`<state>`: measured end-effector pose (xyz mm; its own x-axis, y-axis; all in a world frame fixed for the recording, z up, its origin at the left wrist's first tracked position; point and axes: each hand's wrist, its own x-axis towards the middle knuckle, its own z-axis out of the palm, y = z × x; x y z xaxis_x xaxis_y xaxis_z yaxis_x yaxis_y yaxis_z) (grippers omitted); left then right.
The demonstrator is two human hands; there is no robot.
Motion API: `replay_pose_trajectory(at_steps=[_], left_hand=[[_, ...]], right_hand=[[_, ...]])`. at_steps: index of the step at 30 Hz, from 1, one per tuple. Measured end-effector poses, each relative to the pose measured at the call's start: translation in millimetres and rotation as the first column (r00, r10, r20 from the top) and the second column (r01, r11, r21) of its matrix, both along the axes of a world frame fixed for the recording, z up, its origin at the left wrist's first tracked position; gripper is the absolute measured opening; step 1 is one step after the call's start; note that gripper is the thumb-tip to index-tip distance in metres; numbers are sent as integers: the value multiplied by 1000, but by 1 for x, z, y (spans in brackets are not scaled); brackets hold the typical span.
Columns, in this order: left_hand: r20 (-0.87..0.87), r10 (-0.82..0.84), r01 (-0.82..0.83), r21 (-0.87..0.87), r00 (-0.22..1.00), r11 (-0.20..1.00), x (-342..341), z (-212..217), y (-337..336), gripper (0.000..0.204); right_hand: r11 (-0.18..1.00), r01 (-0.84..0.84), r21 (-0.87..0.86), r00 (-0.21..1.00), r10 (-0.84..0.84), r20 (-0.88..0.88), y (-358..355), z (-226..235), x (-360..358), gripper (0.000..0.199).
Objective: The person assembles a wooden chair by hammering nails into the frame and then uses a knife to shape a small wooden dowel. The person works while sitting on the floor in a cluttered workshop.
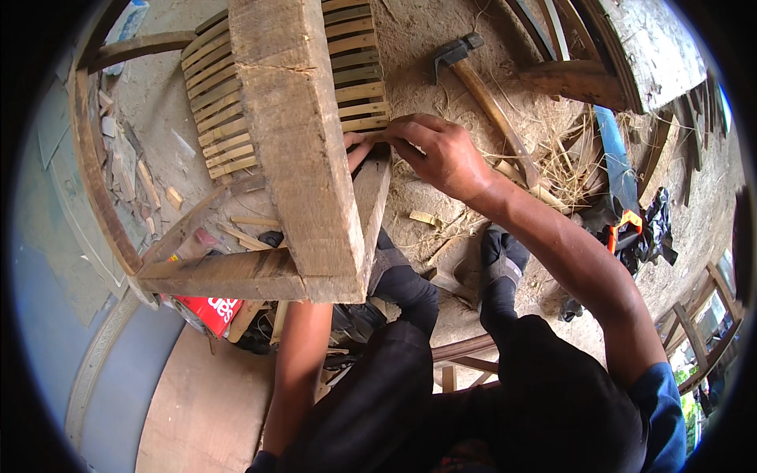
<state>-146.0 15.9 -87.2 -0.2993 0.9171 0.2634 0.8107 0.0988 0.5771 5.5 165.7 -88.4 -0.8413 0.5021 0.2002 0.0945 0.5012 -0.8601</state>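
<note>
A wooden chair-like frame with a thick, rough beam stands before me, and a row of thin pale slats runs across it behind the beam. My right hand has its fingers bent and pinched at the right end of the nearest slat. From below, my left forearm passes behind the frame. Only some fingers of my left hand show, closed at the same slat end beside the beam; the rest of that hand is hidden. A hammer with a wooden handle lies on the ground right of my right hand.
Shavings are heaped at the right, near a handsaw with an orange handle. Wood offcuts litter the left side. A red package lies below the frame. A pale board stands at the upper right.
</note>
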Motion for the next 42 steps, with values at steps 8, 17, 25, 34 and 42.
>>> replay_pose_trajectory(at_steps=[8,17,25,34,42], left_hand=[[232,131,-122,-54,964,991,4,12,-1,26],[106,181,-174,-76,978,982,-3,23,10,23],[316,108,-122,26,943,992,-2,-2,12,24],[167,-3,7,-20,986,1000,-18,-4,19,25],[375,64,-70,3,925,998,-13,-3,16,25]], right_hand=[[988,-97,122,995,98,4,5,1,-1,28],[964,-145,222,989,145,17,7,-1,-5,31],[974,-128,185,991,131,-7,4,-8,-3,30],[960,-149,236,987,157,-15,9,-20,1,32],[999,-32,-38,999,32,4,15,-8,4,17]])
